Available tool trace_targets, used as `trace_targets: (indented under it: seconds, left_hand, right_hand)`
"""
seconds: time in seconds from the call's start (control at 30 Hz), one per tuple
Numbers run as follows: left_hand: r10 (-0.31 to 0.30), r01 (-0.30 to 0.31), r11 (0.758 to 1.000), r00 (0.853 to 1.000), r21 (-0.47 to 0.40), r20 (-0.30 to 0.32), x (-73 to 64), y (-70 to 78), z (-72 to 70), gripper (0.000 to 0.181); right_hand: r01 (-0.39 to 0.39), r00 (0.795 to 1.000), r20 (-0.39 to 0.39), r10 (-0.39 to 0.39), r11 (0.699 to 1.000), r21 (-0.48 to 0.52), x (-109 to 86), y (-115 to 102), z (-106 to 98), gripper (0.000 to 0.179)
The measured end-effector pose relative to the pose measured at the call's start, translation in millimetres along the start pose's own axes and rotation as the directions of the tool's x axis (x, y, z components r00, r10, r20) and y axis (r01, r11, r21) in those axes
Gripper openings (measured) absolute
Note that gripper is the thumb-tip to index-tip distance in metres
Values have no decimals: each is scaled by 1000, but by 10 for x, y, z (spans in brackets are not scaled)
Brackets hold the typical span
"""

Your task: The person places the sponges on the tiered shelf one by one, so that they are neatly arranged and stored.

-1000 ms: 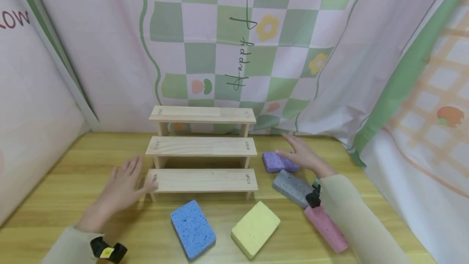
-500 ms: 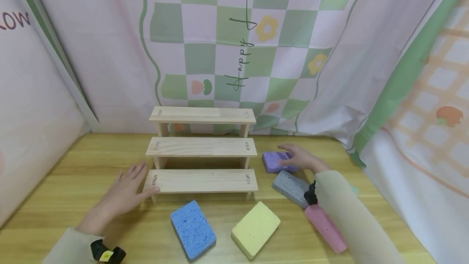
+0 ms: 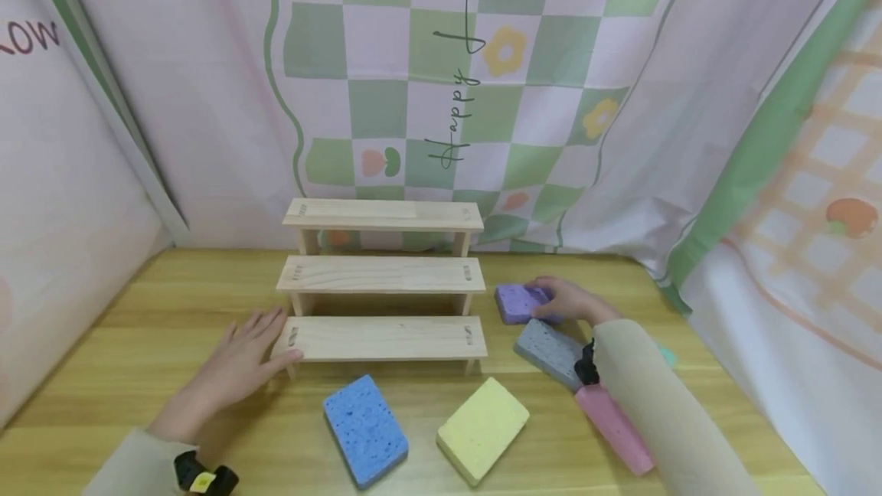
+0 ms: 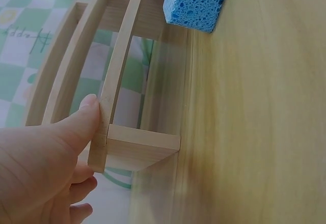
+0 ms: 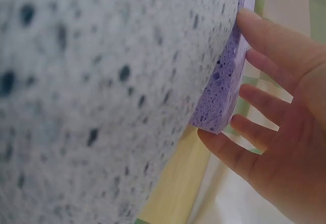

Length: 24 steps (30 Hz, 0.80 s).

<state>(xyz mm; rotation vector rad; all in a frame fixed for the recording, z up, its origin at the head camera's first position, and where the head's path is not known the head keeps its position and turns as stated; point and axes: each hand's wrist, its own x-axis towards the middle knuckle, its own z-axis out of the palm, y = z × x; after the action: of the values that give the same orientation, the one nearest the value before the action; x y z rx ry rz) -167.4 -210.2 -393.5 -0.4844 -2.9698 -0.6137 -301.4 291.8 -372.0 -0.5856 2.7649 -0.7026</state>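
A three-step wooden display stand [image 3: 386, 339] stands on the table. My left hand [image 3: 237, 370] holds its left end, the thumb laid over the lowest step and the other fingers beyond the board's end in the left wrist view. To the right of the stand, my right hand [image 3: 570, 301] is around the right part of a purple sponge [image 3: 513, 305] lying on the table. Its thumb touches the near side, with the other fingers along the far side and end. A grey sponge [image 3: 547, 353] lies just in front and fills much of the right wrist view.
A blue sponge [image 3: 365, 431] and a yellow sponge [image 3: 482, 431] lie in front of the stand. A pink sponge [image 3: 613, 429] is partly under the right sleeve, and a teal piece [image 3: 667, 357] peeks out beyond it. A patterned curtain [image 3: 441, 98] hangs behind.
My right hand has come down onto the purple sponge and closed around its right part. My left hand has shifted slightly, its thumb settling on the lowest step's corner.
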Motion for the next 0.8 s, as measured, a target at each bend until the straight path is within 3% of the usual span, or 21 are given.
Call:
trace_targets:
  seconds: [0.4,0.8]
  left_hand:
    - [4,-4,1000,1000,15,17,9,-4,-6,79]
    - [2,-2,1000,1000,21,19,9,-1,-3,79]
  right_hand:
    - [-45,998,32,46,999,-8,28,2,-7,58]
    - [-32,999,1,32,999,-2,38,24,7,59]
